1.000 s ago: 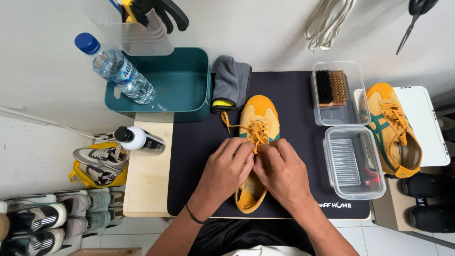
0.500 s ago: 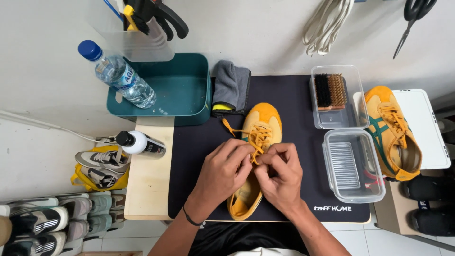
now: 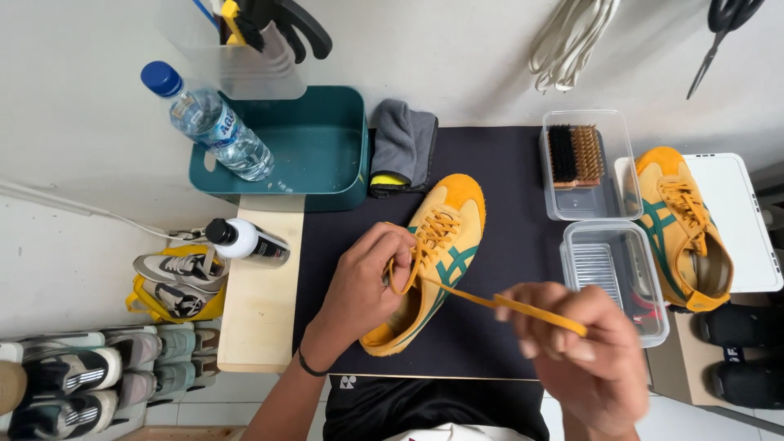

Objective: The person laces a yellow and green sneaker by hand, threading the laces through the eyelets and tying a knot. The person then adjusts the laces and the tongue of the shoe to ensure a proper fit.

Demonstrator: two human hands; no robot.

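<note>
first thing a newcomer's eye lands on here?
The yellow-orange shoe with green stripes at the centre of the dark mat, with the right hand drawing its orange lace out taut while the left hand steadies the shoe. Next, its twin shoe on the white stand at right and the teal tray behind.

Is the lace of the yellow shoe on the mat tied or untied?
Untied: the right hand pulls one orange lace end straight out from the yellow suede shoe.
</note>
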